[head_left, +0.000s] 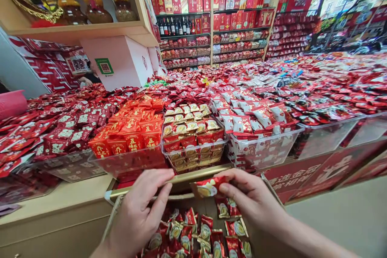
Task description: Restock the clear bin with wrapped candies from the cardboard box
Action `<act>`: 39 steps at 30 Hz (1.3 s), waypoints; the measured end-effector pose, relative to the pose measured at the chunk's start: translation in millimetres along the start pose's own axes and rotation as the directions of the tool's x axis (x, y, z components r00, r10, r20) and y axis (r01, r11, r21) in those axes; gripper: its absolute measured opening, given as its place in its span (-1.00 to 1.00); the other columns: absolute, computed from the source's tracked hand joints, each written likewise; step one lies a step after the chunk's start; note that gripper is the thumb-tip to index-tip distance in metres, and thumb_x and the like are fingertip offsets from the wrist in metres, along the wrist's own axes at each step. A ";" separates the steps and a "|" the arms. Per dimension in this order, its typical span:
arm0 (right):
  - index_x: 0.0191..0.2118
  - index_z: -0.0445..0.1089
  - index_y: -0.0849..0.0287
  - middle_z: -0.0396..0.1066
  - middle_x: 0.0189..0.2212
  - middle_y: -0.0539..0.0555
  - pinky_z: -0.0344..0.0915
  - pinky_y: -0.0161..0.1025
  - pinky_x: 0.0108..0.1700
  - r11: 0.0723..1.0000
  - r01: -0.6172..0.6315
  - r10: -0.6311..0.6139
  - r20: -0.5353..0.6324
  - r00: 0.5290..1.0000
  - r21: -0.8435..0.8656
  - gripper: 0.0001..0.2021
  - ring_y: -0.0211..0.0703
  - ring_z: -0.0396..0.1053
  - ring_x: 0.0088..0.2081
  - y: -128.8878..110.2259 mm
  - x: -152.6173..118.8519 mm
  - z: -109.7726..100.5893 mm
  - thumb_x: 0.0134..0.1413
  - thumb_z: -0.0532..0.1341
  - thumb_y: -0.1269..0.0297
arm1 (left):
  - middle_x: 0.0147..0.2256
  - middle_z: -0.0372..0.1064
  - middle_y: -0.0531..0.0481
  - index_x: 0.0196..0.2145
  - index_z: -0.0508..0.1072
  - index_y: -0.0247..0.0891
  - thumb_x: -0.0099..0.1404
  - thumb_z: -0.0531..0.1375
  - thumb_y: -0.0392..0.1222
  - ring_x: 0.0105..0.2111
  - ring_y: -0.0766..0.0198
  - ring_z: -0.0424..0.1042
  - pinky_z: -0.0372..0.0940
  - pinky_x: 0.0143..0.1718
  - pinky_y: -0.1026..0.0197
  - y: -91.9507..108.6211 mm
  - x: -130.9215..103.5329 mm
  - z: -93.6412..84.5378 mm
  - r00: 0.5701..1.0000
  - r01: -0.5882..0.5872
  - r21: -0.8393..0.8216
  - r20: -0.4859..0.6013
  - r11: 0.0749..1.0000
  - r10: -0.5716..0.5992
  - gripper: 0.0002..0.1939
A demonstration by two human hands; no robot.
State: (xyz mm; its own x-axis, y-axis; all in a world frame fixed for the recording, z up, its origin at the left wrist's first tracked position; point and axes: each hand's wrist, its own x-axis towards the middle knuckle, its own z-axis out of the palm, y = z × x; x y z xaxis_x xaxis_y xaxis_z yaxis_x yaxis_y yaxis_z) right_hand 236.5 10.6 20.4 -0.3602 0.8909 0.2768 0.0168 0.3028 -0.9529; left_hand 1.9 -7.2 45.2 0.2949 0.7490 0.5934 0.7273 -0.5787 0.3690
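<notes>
My right hand (246, 191) pinches a red and gold candy packet (208, 188) between thumb and fingers, above an open cardboard box (266, 234). Opposite it, my left hand (145, 205) hovers at the box's left side, fingers bent and thumb apart from them, holding nothing. Inside the box lie several loose red and gold packets (206, 227). Just beyond the hands, a clear bin (195, 151) holds rows of similar packets, gold ones behind and red ones marked DURIAN in front.
Clear bins of orange-red packets (131, 135) and white-red packets (256, 121) flank the middle bin. A pink basin (12, 104) is at the far left. Shelves (211, 20) of bottles and boxes stand behind. A white pillar (119, 62) rises at left; part of a person (90, 78) shows beside it.
</notes>
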 end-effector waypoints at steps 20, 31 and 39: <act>-0.35 0.38 0.21 0.40 -0.48 0.02 0.14 -0.36 -0.41 0.481 0.475 -0.183 0.446 0.876 -0.737 -0.85 -0.29 0.30 -0.45 -65.6 182.1 -46.0 -0.04 0.09 0.45 | -0.39 0.46 -0.05 -0.26 0.39 -0.28 0.12 0.15 -0.36 -0.34 0.20 0.37 0.27 -0.27 0.11 -59.4 101.8 26.4 0.860 -0.497 0.327 0.060 0.804 0.507 -0.81; -0.39 0.41 0.22 0.31 -0.60 -0.01 0.01 -0.40 -0.56 0.418 0.524 0.055 0.596 0.801 -0.742 -0.87 -0.36 0.17 -0.59 -63.0 206.5 -23.4 -0.12 0.13 0.47 | -0.45 0.52 0.03 -0.30 0.43 -0.28 0.12 0.16 -0.34 -0.36 0.24 0.43 0.35 -0.28 0.20 -67.1 98.3 28.9 0.818 -0.545 0.350 0.025 0.762 0.575 -0.85; -0.50 0.37 0.25 0.30 -0.62 0.01 -0.04 -0.39 -0.58 0.407 0.505 0.047 0.569 0.821 -0.761 -0.93 -0.36 0.13 -0.59 -47.7 195.6 -5.9 -0.16 0.15 0.42 | -0.40 0.46 -0.04 -0.25 0.37 -0.30 0.11 0.16 -0.37 -0.34 0.23 0.39 0.33 -0.27 0.15 -62.7 94.8 32.9 0.869 -0.469 0.336 0.012 0.817 0.495 -0.80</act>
State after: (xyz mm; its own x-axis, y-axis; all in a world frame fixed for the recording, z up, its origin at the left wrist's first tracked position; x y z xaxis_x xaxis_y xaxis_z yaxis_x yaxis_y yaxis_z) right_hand 170.7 172.4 120.7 -0.8259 0.5526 0.1115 0.5351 0.8307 -0.1534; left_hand 4.6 110.7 54.8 0.6233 0.3683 0.6898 0.6638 -0.7155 -0.2177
